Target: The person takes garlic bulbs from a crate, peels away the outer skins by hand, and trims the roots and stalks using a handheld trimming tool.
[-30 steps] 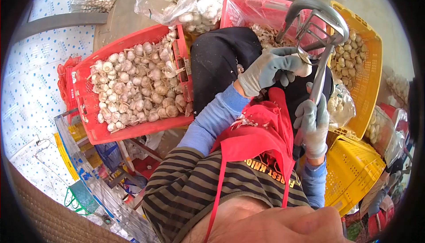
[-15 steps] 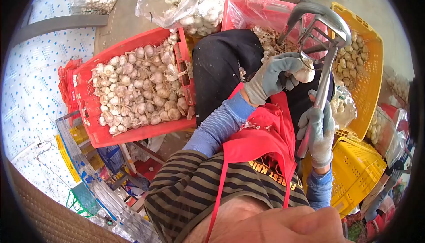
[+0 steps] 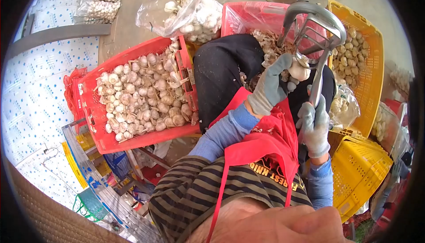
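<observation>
My left hand [image 3: 269,87], in a grey-palmed glove, is closed around a pale garlic bulb [image 3: 299,69]. The bulb is at the inner side of a shears-like metal tool [image 3: 317,85] with a thick curved grey frame; whether it touches the blade cannot be made out. Gloved too, my right hand [image 3: 315,130] wraps round the tool's long handle, thumb and fingers along the metal. Below the tool's frame, a pink-red crate [image 3: 248,12] holds loose skins and trimmings. A red apron [image 3: 261,136] covers my lap.
On the left, a red crate [image 3: 128,143] is full of garlic bulbs. A clear bag of garlic [image 3: 206,17] stands behind it. To the right are a yellow crate [image 3: 375,74] with peeled-looking bulbs, a small clear bag [image 3: 344,105] and a tilted yellow crate [image 3: 361,172].
My left hand and the garlic bulb have shifted slightly against the tool, and the bulb has turned a little. My right hand's fingers have moved on the handle. The whole view has shifted slightly.
</observation>
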Tool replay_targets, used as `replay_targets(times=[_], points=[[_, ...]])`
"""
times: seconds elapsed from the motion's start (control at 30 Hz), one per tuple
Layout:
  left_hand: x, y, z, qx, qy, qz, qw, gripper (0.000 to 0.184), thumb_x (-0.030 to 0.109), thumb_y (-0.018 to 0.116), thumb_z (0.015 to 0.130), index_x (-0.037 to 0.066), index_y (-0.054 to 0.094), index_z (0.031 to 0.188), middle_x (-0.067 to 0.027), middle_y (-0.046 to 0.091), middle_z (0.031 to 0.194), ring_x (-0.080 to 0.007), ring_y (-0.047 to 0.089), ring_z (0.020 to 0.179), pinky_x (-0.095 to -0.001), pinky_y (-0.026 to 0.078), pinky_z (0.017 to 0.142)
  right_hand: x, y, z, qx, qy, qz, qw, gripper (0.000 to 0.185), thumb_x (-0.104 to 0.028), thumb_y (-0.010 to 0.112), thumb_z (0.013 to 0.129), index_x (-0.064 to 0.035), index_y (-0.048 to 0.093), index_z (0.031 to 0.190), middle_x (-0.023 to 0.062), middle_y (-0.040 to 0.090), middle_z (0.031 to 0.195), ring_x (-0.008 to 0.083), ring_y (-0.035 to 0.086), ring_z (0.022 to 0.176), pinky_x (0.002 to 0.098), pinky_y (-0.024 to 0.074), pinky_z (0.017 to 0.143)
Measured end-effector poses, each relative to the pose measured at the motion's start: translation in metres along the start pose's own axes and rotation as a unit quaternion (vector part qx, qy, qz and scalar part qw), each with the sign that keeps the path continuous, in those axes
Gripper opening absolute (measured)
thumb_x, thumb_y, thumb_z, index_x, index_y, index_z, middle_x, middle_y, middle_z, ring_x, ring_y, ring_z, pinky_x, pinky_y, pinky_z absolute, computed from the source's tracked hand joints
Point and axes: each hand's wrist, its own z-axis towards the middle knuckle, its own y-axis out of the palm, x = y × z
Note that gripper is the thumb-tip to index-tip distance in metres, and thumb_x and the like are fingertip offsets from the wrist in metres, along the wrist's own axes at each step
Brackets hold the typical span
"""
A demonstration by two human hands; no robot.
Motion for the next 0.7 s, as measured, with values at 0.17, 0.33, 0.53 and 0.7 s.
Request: replay_targets(times=[0.17,0.33,0.53,0.7], points=[[-0.006,0.016,-0.013,0.005,0.003,-0.019,1.000,0.037,0.022,0.073,0.092,0.010,0.061,0.126,-0.0019,0.067,0.103,-0.0085,0.063,0.074,-0.0212,0.053,0.064,0.013,0.002,0.002,0.000,0.011,0.016,1.000,0.034,-0.019,0.057,0.102,-0.0011,0.051,0.130,0.0100,0.058,0.070,0.0177,0.057,0.050,0.0326,0.0450,0.051],[0.000,0.010,-0.008,-0.024,0.030,0.067,0.997,0.046,0.014,0.076,0.088,0.007,0.059,0.129,-0.0021,0.067,0.099,-0.0080,0.062,0.075,-0.0203,0.051,0.063,-0.013,-0.006,-0.004,-0.029,0.054,0.076,0.995,0.038,-0.023,0.055,0.103,-0.0003,0.050,0.133,0.0049,0.057,0.070,0.0117,0.055,0.050,0.0277,0.0437,0.049],[0.005,0.009,-0.007,-0.022,0.013,0.032,0.999,0.033,0.018,0.072,0.092,0.005,0.063,0.120,-0.0009,0.066,0.093,-0.0065,0.058,0.071,-0.0173,0.044,0.057,-0.030,-0.006,-0.006,-0.035,0.093,0.088,0.991,0.042,-0.027,0.052,0.104,0.0008,0.049,0.135,0.0014,0.054,0.070,0.0080,0.052,0.049,0.0231,0.0420,0.047],[0.006,-0.004,0.001,-0.039,-0.055,-0.023,0.997,0.022,0.023,0.068,0.096,0.005,0.067,0.108,-0.0007,0.064,0.089,-0.0070,0.056,0.071,-0.0151,0.040,0.054,-0.040,-0.012,-0.007,-0.041,0.118,0.138,0.983,0.039,-0.026,0.050,0.106,0.0010,0.051,0.134,0.0001,0.053,0.069,0.0060,0.050,0.049,0.0213,0.0415,0.046]])
